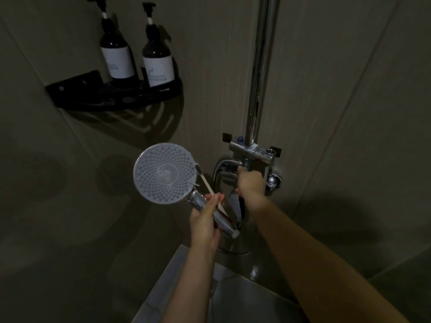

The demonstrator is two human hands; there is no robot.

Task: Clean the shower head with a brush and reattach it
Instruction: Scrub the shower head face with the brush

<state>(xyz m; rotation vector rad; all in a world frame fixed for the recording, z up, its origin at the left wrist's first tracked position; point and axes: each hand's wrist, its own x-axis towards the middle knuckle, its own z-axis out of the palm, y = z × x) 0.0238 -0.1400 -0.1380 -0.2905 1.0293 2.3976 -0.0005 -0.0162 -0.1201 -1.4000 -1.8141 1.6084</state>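
A round shower head [164,173] with a grey dotted face and a chrome handle points up toward me. My left hand [205,220] grips its handle and also holds a thin pale brush [210,186], a toothbrush by its look. The brush's bristled end lies against the right rim of the face. To the right, my right hand [249,181] is curled on the chrome mixer tap [247,159] on the wall, below the vertical shower pipe [258,73]. What the fingers hold there is hidden by the hand.
A black corner shelf [112,96] on the wall at upper left carries two dark pump bottles [116,54] [157,61] with white labels. A grey ledge [177,276] and chrome fittings lie below my arms. The room is dim.
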